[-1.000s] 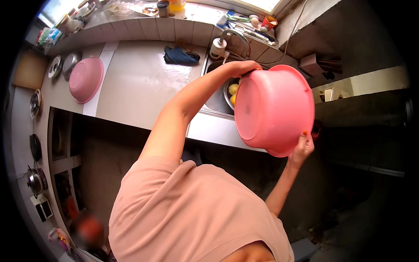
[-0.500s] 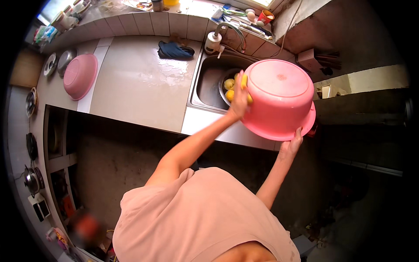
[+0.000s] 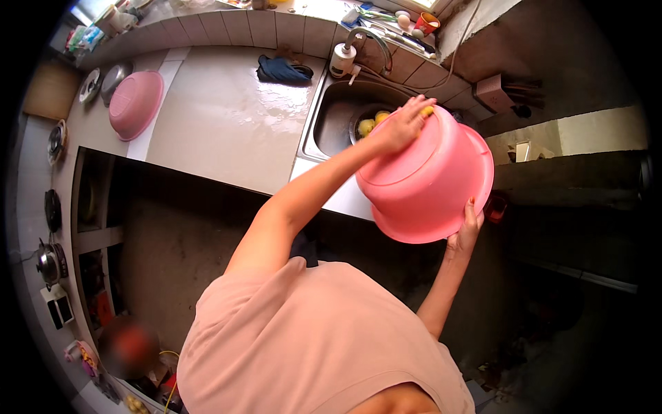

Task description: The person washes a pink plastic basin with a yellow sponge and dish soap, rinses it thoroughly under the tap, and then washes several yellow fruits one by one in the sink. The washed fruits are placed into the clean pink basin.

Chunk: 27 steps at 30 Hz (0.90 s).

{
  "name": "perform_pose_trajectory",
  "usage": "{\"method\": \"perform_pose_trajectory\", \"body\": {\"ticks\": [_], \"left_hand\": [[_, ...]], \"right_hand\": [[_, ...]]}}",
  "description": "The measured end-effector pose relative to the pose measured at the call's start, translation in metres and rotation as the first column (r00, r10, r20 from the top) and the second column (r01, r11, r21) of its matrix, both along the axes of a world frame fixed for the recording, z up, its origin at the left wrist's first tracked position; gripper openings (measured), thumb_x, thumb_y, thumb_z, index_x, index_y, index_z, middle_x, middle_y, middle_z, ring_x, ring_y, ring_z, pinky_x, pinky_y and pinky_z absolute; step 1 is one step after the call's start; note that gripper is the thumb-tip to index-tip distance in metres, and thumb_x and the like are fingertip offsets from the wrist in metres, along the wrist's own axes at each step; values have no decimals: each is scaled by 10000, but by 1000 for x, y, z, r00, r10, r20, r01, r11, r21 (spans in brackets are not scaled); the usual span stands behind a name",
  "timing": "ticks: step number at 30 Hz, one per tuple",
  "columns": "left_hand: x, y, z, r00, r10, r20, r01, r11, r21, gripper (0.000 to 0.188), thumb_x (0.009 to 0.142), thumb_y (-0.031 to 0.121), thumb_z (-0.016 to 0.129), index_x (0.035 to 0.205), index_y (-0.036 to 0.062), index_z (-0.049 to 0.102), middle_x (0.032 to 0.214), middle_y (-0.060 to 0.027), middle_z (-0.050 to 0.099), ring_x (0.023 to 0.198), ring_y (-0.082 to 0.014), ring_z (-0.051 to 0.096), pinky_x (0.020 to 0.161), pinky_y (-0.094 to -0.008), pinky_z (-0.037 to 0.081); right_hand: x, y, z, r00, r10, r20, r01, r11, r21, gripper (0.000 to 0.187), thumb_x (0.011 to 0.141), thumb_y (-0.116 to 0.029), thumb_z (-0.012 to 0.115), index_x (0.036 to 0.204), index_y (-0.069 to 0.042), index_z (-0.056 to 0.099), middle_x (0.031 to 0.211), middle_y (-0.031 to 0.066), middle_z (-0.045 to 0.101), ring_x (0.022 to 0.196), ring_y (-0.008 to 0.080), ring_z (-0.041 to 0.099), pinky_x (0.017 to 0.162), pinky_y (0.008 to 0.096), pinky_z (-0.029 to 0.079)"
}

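Observation:
A large pink plastic basin [image 3: 431, 186] is tilted over the sink's front edge, its outside and base toward me. My right hand [image 3: 467, 233] grips its rim at the lower right, thumb on the outside. My left hand [image 3: 403, 129] lies across the edge of the base, fingers closed over a yellow sponge [image 3: 427, 110], of which only a bit shows at the fingertips. Behind the basin, the steel sink [image 3: 331, 121] holds a metal bowl with several round yellow fruits or vegetables [image 3: 366, 127], partly hidden.
A faucet [image 3: 343, 61] stands behind the sink. On the wet counter [image 3: 221, 117] lies a dark blue cloth [image 3: 284, 70]. Another pink basin [image 3: 136, 105] sits at the far left beside metal dishes. A pink holder with utensils [image 3: 493, 94] is at the right.
The basin has tipped and come lower and nearer to me, its base turning leftward. My left hand has slid with the sponge from the basin's side up over the base.

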State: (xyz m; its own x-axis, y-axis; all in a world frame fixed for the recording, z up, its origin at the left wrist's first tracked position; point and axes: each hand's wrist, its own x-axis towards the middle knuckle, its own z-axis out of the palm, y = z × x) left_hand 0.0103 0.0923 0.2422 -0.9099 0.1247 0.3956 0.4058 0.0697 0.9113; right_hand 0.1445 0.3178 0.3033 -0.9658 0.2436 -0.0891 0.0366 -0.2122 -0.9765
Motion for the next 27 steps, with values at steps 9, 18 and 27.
{"method": "perform_pose_trajectory", "body": {"ticks": [9,18,27], "left_hand": [[51,16,11,966,-162,-202,151,986,-71,444,1031,238,344,1410,18,411,1527,-160,298,1447,-335,180,1174,-442,177],[-23,-9,-52,997,-60,38,57,995,78,455,970,98,376,1417,21,409,1486,-180,368,1428,-294,259,1185,-417,138],[-90,-48,-65,968,51,247,-43,998,-37,459,987,288,375,1397,88,434,1430,-190,420,1340,-408,341,1140,-465,205]], "right_hand": [[-22,13,-8,999,-37,4,37,999,-12,367,977,-133,516,1279,68,463,1215,158,571,1074,227,591,910,354,498],[-45,-22,-12,997,1,77,2,999,-38,385,975,-128,515,1293,76,444,1225,163,573,1090,238,590,928,357,494],[-63,-42,17,999,-29,24,29,1000,-9,380,971,-145,541,1263,87,466,1209,164,580,1057,226,603,911,369,505]]}}
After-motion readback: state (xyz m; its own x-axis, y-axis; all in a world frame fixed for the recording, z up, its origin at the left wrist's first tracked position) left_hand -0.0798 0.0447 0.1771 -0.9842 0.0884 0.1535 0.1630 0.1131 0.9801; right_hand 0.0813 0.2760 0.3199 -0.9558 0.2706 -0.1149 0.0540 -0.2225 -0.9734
